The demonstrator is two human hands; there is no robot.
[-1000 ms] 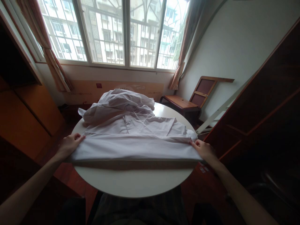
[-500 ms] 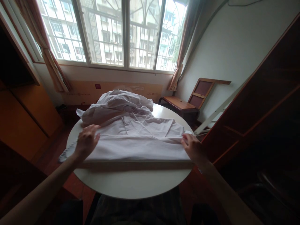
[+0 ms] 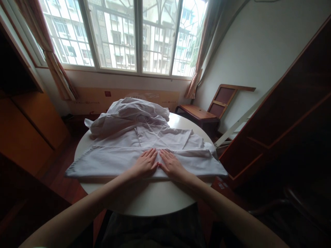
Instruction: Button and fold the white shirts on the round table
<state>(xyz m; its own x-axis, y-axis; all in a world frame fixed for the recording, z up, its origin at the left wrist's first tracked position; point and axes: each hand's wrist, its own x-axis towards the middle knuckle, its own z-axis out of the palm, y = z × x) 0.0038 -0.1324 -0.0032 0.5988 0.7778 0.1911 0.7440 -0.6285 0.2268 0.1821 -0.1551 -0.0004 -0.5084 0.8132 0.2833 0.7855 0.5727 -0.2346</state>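
Note:
A white garment (image 3: 165,137) lies spread over a round white table (image 3: 144,201), its near edge folded into a long flat band that overhangs the table at both ends. My left hand (image 3: 145,163) and my right hand (image 3: 170,163) rest flat, palms down and side by side, on the middle of that folded band, fingers pointing away from me. Neither hand holds anything. The far part of the garment is bunched in a heap (image 3: 131,112) towards the window.
A wooden chair (image 3: 207,112) stands beyond the table at the right. Dark wooden furniture (image 3: 284,120) fills the right side, and an orange-brown cabinet (image 3: 26,127) the left. A barred window (image 3: 129,34) with curtains is behind the table.
Both hands left the ends of the folded band and came together at its middle, now pressed flat. The left end of the band now hangs loose over the table edge.

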